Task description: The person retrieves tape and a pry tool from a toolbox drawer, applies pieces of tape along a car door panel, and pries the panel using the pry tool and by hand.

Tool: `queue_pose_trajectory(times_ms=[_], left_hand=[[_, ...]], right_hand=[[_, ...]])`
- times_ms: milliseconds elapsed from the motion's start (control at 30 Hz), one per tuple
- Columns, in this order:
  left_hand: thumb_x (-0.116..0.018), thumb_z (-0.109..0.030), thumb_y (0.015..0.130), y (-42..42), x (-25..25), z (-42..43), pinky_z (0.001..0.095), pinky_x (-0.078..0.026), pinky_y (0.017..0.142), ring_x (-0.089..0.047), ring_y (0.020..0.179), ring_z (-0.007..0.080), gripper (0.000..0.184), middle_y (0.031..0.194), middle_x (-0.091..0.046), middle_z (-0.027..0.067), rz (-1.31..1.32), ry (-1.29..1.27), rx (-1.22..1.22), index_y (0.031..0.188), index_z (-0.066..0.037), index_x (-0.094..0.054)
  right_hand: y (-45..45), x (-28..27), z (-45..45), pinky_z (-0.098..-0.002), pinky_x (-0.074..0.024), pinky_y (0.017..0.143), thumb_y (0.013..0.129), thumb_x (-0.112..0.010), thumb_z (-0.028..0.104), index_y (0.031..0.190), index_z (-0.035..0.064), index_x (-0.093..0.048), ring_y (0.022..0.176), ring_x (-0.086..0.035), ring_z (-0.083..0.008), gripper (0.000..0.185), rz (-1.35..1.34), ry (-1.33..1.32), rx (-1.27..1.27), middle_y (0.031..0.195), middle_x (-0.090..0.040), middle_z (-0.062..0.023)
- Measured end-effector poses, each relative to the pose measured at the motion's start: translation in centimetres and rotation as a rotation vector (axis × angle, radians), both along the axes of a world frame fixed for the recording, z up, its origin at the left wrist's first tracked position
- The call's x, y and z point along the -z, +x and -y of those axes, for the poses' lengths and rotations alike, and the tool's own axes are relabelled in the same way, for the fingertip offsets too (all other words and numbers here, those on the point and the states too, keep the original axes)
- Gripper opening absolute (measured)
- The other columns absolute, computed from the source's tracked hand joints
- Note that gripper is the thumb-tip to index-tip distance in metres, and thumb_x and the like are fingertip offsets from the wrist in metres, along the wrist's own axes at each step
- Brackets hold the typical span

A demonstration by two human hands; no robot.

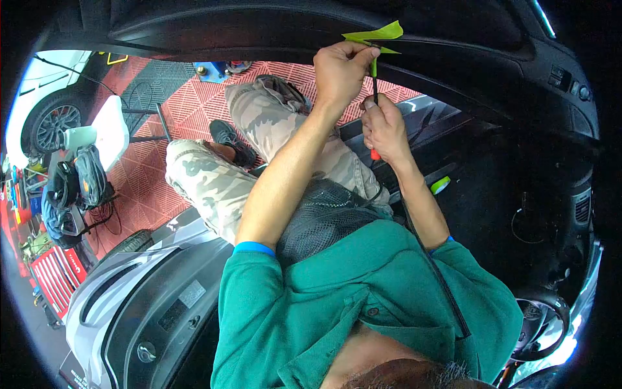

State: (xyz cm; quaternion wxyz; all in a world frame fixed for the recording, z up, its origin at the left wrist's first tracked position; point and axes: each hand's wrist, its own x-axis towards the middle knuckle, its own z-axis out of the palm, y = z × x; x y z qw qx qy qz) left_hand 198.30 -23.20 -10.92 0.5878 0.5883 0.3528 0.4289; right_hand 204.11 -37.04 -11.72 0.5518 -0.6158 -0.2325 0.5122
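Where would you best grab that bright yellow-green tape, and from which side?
I'd pinch the yellow-green tape where its flaps gather, probably from the person's left, as the left hand does: the loose ends fan outward, while the right hand grips the slender black shaft below.

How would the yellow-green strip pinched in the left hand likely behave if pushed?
The yellow-green strip probably folds easily: it looks thin, with loose ends jutting at angles. It is likely light, since a mere pinch of the left hand holds it. It may be sticky: its colour matches what looks like a tape roll.
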Motion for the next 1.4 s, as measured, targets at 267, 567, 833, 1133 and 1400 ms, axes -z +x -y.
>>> queue_pose_trajectory(times_ms=[267,567,833,1133,1400], left_hand=[[-0.081,-0.013,0.09,-0.6,-0.5,0.5,0.0239,-0.05,0.056,-0.064,0.06,0.0092,0.018,0.072,-0.073,0.0073,0.009,0.002,0.002,0.09,0.005,-0.078],[-0.082,-0.013,0.09,-0.4,0.2,0.3,0.0234,-0.05,0.058,-0.064,0.064,0.0086,0.018,0.075,-0.073,0.0067,0.016,-0.021,0.023,0.09,0.004,-0.078],[-0.08,-0.015,0.092,-1.3,0.1,0.5,0.0232,-0.05,0.061,-0.063,0.068,0.0082,0.02,0.079,-0.072,0.0048,0.031,-0.036,0.122,0.094,0.004,-0.075],[-0.077,-0.015,0.095,-2.4,0.1,0.4,0.0238,-0.051,0.061,-0.062,0.067,0.0079,0.02,0.077,-0.072,0.004,-0.054,-0.001,0.176,0.095,0.004,-0.074],[-0.076,-0.016,0.095,-2.3,0.3,0.4,0.0228,-0.05,0.061,-0.061,0.066,0.0076,0.019,0.076,-0.071,0.0029,0.031,-0.041,0.17,0.094,0.003,-0.075]], right_hand=[[1.5,4.5,-0.6,-0.0298,-0.0371,0.048,0.105,-0.048,0.018,0.097,0.0037,-0.059,0.051,-0.046,-0.0099,0.02,0.433,0.146,-0.017,0.065,-0.051,-0.0013],[0.3,1.8,0.0,-0.0268,-0.0326,0.04,0.107,-0.049,0.02,0.097,0.0078,-0.054,0.047,-0.04,-0.0072,0.017,-0.003,0.05,0.003,0.064,-0.044,0.0028],[0.6,-3.4,2.1,-0.0256,-0.0362,0.041,0.11,-0.049,0.027,0.099,0.0078,-0.052,0.046,-0.039,-0.0066,0.022,-0.192,-0.088,-0.089,0.067,-0.043,0.0023],[-1.9,-2.9,2.4,-0.027,-0.0408,0.043,0.111,-0.049,0.028,0.1,0.0058,-0.051,0.048,-0.044,-0.009,0.025,-0.207,-0.098,-0.031,0.067,-0.044,0.0005],[-1.8,-3.0,2.4,-0.0274,-0.0418,0.043,0.111,-0.049,0.029,0.098,0.0065,-0.05,0.048,-0.045,-0.009,0.026,-0.158,-0.06,-0.055,0.067,-0.044,0.0005]])
